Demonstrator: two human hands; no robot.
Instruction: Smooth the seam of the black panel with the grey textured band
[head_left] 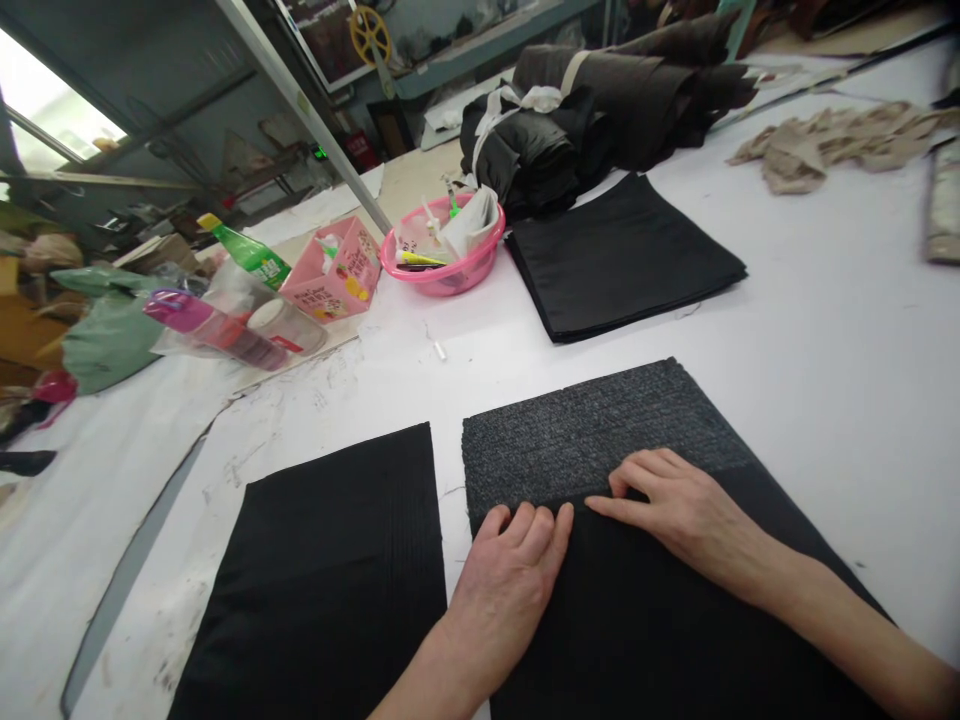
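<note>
Both hands rest on a black fabric piece (645, 620) that lies over a grey ribbed fabric piece (600, 430) at the near right of the white table (825, 330). My left hand (514, 570) lies near the black piece's top left corner, fingers bent at its edge. My right hand (675, 505) presses on the top edge, fingers curled and pinching the fabric there. A second black fabric piece (330, 580) lies flat just left of the hands.
A stack of black fabric squares (622, 255) sits farther back, with dark fabric bundles (592, 110) behind. A pink basket (442, 250), a pink box (337, 270), bottles (247, 255) and bags crowd the far left. Beige scraps (832, 140) lie at far right.
</note>
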